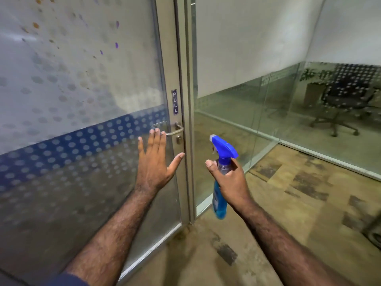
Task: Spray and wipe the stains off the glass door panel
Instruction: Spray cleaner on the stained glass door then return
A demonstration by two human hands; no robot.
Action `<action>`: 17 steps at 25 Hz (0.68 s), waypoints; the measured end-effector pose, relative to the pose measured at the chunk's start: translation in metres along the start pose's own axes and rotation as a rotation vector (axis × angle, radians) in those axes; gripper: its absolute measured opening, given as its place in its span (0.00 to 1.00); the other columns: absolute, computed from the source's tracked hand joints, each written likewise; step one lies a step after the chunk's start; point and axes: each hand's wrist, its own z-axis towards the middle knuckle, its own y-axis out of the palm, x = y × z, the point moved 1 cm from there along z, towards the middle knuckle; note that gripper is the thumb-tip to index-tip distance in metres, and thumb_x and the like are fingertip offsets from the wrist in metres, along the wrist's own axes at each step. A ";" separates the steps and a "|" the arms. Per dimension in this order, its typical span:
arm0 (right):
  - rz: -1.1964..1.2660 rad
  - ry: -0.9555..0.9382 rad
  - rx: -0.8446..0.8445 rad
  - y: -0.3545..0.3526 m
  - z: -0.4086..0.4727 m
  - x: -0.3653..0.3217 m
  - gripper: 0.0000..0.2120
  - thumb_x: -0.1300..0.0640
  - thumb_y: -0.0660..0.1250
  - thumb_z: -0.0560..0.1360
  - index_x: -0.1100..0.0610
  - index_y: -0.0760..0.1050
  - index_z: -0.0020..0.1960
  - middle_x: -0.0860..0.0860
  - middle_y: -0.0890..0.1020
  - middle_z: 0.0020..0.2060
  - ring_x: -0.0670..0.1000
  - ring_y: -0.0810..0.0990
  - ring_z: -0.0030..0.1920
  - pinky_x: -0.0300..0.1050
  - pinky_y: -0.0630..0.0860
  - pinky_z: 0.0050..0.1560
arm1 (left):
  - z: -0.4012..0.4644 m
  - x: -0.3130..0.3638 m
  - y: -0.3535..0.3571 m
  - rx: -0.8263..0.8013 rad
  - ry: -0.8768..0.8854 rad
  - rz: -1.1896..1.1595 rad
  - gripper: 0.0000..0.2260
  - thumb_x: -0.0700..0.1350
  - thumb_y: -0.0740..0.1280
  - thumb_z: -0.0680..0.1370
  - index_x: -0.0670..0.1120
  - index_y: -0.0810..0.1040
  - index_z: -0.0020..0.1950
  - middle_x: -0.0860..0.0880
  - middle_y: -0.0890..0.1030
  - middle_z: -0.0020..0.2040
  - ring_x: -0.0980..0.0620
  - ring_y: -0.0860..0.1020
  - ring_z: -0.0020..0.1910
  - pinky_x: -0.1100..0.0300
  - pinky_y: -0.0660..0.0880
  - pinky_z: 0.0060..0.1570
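The glass door panel (78,83) fills the left half, frosted with a dot pattern and a blue band across its middle. Small brown and purple marks dot its upper part. My left hand (154,162) is open with fingers spread, held flat just in front of the glass, its fingertips near the metal lever handle (175,130). My right hand (228,180) grips the neck of a spray bottle (221,157) with a blue trigger head and blue liquid, held to the right of the door frame. No cloth is in view.
A "PULL" label (174,102) sits on the metal door frame above the handle. Glass partitions (257,120) stand to the right, with an office chair (342,100) and a potted plant behind them. The floor (288,203) is patchy brown carpet.
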 end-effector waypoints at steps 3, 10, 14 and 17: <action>-0.014 0.114 0.311 -0.142 -0.046 0.040 0.13 0.40 0.79 0.74 0.46 0.82 0.49 0.37 0.87 0.41 0.36 0.84 0.42 0.23 0.74 0.44 | -0.014 0.164 0.059 -0.137 0.264 -0.205 0.43 0.71 0.51 0.83 0.39 0.58 0.86 0.41 0.59 0.87 0.44 0.53 0.88 0.35 0.46 0.85; -0.064 0.172 0.453 -0.223 -0.067 0.065 0.16 0.34 0.78 0.70 0.45 0.82 0.47 0.34 0.87 0.41 0.35 0.85 0.42 0.23 0.74 0.44 | -0.024 0.254 0.088 -0.155 0.330 -0.277 0.42 0.69 0.55 0.83 0.38 0.60 0.85 0.40 0.61 0.86 0.43 0.55 0.87 0.34 0.47 0.85; -0.083 0.136 0.464 -0.237 -0.068 0.061 0.15 0.37 0.78 0.71 0.45 0.81 0.49 0.34 0.87 0.40 0.36 0.85 0.41 0.25 0.75 0.45 | -0.027 0.260 0.092 -0.163 0.344 -0.268 0.42 0.70 0.53 0.83 0.38 0.59 0.85 0.40 0.59 0.87 0.43 0.54 0.88 0.33 0.48 0.85; -0.083 0.158 0.571 -0.300 -0.090 0.071 0.11 0.43 0.79 0.75 0.46 0.81 0.48 0.37 0.85 0.37 0.40 0.83 0.39 0.30 0.77 0.45 | -0.035 0.326 0.100 -0.223 0.440 -0.321 0.42 0.70 0.52 0.83 0.39 0.58 0.86 0.40 0.59 0.87 0.43 0.53 0.88 0.33 0.47 0.85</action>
